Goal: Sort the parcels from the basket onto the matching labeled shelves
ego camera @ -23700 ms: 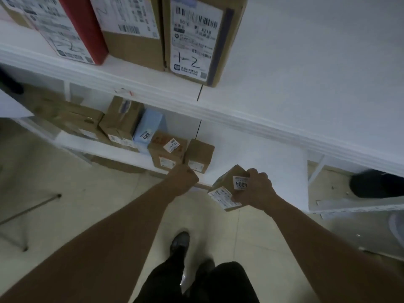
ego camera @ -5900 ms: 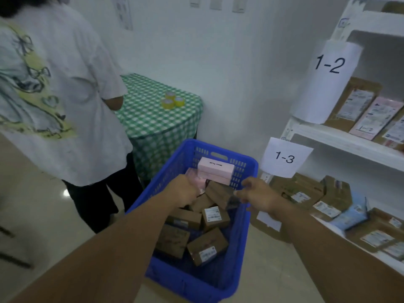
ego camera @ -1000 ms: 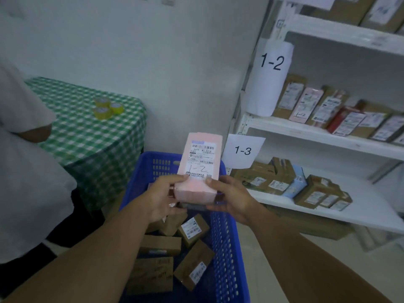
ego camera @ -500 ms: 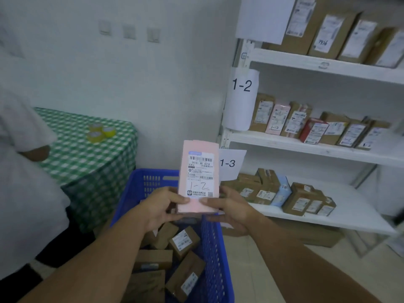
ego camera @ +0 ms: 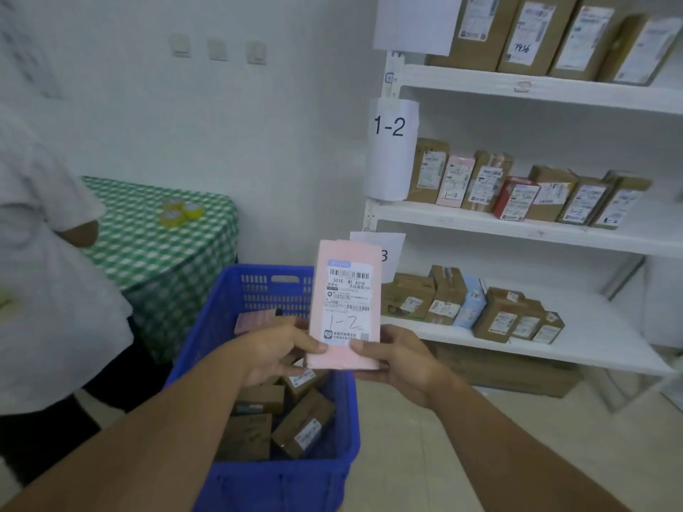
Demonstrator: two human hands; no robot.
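Note:
A pink parcel (ego camera: 345, 301) stands upright above the blue basket (ego camera: 281, 474), its label handwritten "1-2". My left hand (ego camera: 273, 351) grips its lower left edge and my right hand (ego camera: 397, 358) grips its lower right edge. Several brown parcels (ego camera: 295, 423) lie in the basket. To the right, a white shelf (ego camera: 517, 225) tagged "1-2" (ego camera: 390, 125) carries a row of upright parcels. The shelf below (ego camera: 554, 349) has a tag half hidden behind the pink parcel and holds small brown boxes.
A person in a white shirt (ego camera: 44, 275) stands at the left. Behind them a table with a green checked cloth (ego camera: 159, 245) bears yellow tape rolls (ego camera: 179, 212). The top shelf (ego camera: 536, 86) carries tall brown boxes. A flat carton (ego camera: 510, 375) lies under the lowest shelf.
Both hands have lifted the pink parcel out of the basket and hold it upright, label towards me. My view has risen, so the shelves show more fully.

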